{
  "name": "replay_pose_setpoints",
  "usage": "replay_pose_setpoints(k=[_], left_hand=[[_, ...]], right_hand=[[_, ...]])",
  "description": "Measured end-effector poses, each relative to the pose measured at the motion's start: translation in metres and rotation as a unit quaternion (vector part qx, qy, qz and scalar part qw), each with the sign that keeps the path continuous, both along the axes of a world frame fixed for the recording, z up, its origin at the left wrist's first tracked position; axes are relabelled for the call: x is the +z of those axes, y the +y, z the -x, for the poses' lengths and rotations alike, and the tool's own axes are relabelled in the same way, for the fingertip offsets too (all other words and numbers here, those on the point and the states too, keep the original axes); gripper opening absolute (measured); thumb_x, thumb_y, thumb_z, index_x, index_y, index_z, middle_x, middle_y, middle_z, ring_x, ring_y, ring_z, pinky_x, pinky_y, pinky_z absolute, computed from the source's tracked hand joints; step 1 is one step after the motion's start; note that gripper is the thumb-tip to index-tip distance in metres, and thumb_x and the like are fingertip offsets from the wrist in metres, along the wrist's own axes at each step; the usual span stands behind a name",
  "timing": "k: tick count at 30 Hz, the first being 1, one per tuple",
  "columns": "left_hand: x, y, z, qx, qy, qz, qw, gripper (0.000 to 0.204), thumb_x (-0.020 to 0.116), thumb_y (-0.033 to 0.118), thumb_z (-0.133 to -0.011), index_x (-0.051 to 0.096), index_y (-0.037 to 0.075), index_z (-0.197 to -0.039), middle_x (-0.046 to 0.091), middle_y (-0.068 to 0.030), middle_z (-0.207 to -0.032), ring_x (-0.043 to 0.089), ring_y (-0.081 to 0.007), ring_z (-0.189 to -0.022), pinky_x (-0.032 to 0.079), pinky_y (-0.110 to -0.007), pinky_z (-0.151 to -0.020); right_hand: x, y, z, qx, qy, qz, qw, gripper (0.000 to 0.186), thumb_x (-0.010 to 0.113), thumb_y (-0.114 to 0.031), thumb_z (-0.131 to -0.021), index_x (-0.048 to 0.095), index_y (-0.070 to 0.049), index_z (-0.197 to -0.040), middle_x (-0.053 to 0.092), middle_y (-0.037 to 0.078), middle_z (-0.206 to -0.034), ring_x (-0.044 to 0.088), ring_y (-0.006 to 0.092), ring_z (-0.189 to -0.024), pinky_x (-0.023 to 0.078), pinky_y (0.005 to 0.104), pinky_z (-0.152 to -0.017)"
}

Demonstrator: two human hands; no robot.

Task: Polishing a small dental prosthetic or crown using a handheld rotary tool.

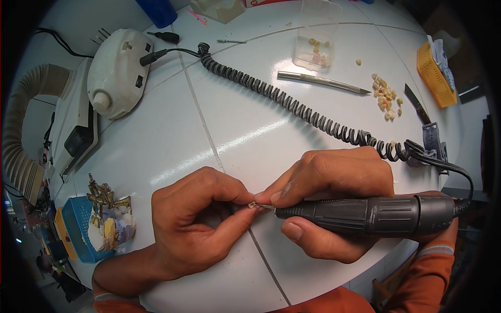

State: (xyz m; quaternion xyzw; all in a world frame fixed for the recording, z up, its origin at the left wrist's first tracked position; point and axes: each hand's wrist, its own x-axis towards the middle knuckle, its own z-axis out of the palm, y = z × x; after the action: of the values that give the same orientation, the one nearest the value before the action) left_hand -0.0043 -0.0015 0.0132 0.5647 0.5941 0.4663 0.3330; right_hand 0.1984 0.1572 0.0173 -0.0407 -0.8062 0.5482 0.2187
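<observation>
My left hand (pixel 201 221) pinches a small tooth crown (pixel 252 204) between thumb and forefinger. From the right, my right hand (pixel 334 182) grips a black rotary handpiece (pixel 365 215) like a pen. The thin metal bit (pixel 265 206) of the handpiece meets the crown at my left fingertips; whether it touches cannot be made out. A coiled black cord (pixel 292 104) runs from the back of the handpiece to a cream-coloured control box (pixel 119 73) at the far left. Part of the crown is hidden by my fingers.
Several loose crowns (pixel 385 96) lie at the right, beside a craft knife (pixel 323 82) and a dark blade (pixel 416 103). A clear plastic box (pixel 314 49) stands behind. At the left are a dental articulator with a cast (pixel 108 224), a blue basket (pixel 81 229) and a ribbed hose (pixel 21 125).
</observation>
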Motion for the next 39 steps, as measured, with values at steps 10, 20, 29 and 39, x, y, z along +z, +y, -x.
replay_pose_setpoints(k=[10, 20, 29, 39], left_hand=[[-0.002, -0.001, -0.001, 0.010, -0.009, 0.001, 1.000, 0.022, 0.080, -0.015, -0.083, 0.074, -0.003, -0.101, 0.075, -0.0136, -0.099, 0.073, -0.0155, -0.087, 0.056, -0.025, -0.075], [0.000, 0.001, 0.000, 0.001, 0.007, -0.002, 1.000, 0.021, 0.081, -0.013, -0.084, 0.078, -0.004, -0.103, 0.077, -0.0154, -0.098, 0.076, -0.0177, -0.087, 0.059, -0.026, -0.077], [0.001, 0.002, 0.000, -0.003, 0.010, 0.004, 1.000, 0.018, 0.080, -0.012, -0.085, 0.077, -0.004, -0.101, 0.077, -0.0149, -0.097, 0.076, -0.0170, -0.088, 0.059, -0.026, -0.078], [0.003, 0.000, -0.002, 0.009, -0.015, 0.048, 0.999, 0.015, 0.079, -0.012, -0.088, 0.073, -0.007, -0.101, 0.076, -0.0149, -0.097, 0.076, -0.0161, -0.088, 0.060, -0.026, -0.078]], right_hand=[[0.007, 0.001, 0.001, -0.012, -0.079, 0.095, 0.992, 0.020, 0.076, -0.014, -0.092, 0.070, 0.003, -0.101, 0.080, 0.019, -0.096, 0.079, 0.0224, -0.088, 0.063, 0.0344, -0.078], [0.010, 0.004, -0.001, -0.023, -0.132, 0.081, 0.988, 0.021, 0.076, -0.017, -0.094, 0.072, 0.002, -0.102, 0.081, 0.016, -0.097, 0.076, 0.0172, -0.082, 0.059, 0.0310, -0.074], [0.013, 0.003, -0.001, -0.011, -0.126, 0.076, 0.989, 0.018, 0.075, -0.013, -0.094, 0.070, 0.002, -0.103, 0.081, 0.018, -0.101, 0.078, 0.0208, -0.089, 0.062, 0.0330, -0.080], [0.007, 0.002, -0.001, 0.004, -0.104, 0.057, 0.993, 0.016, 0.074, -0.009, -0.093, 0.068, 0.003, -0.102, 0.080, 0.022, -0.102, 0.080, 0.0255, -0.093, 0.064, 0.0349, -0.084]])
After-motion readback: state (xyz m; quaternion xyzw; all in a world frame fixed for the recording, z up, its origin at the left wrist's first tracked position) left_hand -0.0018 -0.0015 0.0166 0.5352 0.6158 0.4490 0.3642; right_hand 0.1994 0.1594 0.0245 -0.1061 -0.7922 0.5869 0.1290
